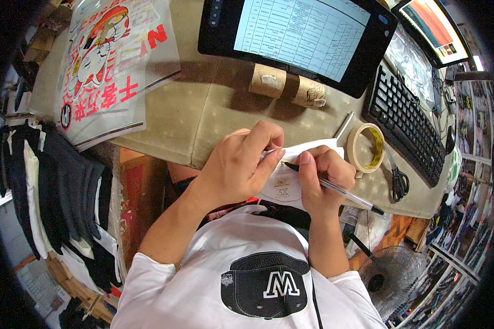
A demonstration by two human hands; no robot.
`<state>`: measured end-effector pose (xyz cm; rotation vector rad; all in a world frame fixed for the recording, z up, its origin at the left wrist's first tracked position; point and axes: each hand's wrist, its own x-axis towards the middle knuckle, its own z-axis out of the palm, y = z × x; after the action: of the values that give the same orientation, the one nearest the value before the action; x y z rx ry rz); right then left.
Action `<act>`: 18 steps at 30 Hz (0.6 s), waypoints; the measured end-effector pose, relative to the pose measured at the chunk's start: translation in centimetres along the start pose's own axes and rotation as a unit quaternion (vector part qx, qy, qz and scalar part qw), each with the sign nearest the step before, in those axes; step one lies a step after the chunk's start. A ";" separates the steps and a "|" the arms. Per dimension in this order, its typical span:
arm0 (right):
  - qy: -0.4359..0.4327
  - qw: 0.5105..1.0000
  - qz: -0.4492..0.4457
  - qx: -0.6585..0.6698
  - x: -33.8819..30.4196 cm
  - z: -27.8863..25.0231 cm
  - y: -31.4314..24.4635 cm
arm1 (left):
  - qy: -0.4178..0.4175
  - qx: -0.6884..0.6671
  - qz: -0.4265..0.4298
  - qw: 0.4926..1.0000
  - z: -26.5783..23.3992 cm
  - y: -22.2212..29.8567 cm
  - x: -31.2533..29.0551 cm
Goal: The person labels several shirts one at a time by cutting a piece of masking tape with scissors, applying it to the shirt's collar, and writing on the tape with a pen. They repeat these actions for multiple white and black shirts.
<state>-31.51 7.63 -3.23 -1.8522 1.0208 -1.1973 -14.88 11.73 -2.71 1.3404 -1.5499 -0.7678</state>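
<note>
A white garment [280, 189] with a small printed neck label lies bunched at the near edge of the table, partly hidden by my hands. At its upper edge my left hand [239, 164] is closed, thumb and forefinger pinching the fabric. Held in my right hand [326, 178] is a clear-barrelled pen [351, 197] with black ends. Its dark tip points left, close to my left thumb and against the garment. The right fingers also rest on the fabric; whether they grip it, I cannot tell.
Beyond my hands stand a tablet [302, 33] and two cardboard rolls [267, 80]. To the right are masking tape [363, 148], scissors [399, 183], a keyboard [406, 123] and a fan [389, 279]. Printed plastic bags [132, 112] lie left, above hanging dark garments [66, 186].
</note>
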 end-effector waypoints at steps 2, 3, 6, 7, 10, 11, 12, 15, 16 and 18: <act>-0.005 1.000 -0.011 -0.005 0.0 -0.1 0.2 | 0.000 0.002 0.002 1.000 0.0 0.0 0.0; -0.008 1.000 -0.017 -0.007 0.1 -0.1 0.3 | 0.000 0.003 0.003 1.000 -0.1 -0.1 0.0; -0.005 1.000 0.002 0.003 0.1 0.0 -0.1 | -0.003 -0.002 0.008 1.000 -0.1 -0.2 0.0; -0.002 1.000 0.015 0.009 0.1 0.0 -0.3 | -0.006 0.004 0.015 1.000 -0.1 -0.3 0.0; 0.001 1.000 0.007 -0.011 0.1 -0.1 -0.2 | -0.010 0.013 0.030 0.999 -0.1 -0.6 -0.1; 0.001 1.000 0.009 -0.012 0.0 -0.2 -0.1 | -0.009 0.011 0.031 0.999 -0.1 -0.6 -0.1; 0.002 1.000 0.012 -0.012 0.0 -0.2 0.1 | -0.008 0.010 0.033 0.999 -0.1 -0.6 -0.1; 0.019 1.000 0.021 0.009 -0.1 -0.1 0.2 | -0.008 0.010 0.019 1.000 0.0 -0.5 -0.1; 0.018 1.000 0.020 0.003 0.1 -0.1 0.0 | -0.009 0.004 0.014 1.000 0.0 -0.5 -0.2; 0.016 1.000 0.015 0.001 0.2 -0.1 0.2 | -0.010 -0.007 0.005 1.000 0.1 -0.7 -0.2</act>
<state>-31.59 7.38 -3.27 -1.8142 1.0614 -1.2132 -14.69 11.79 -3.37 1.3166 -1.5637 -0.7877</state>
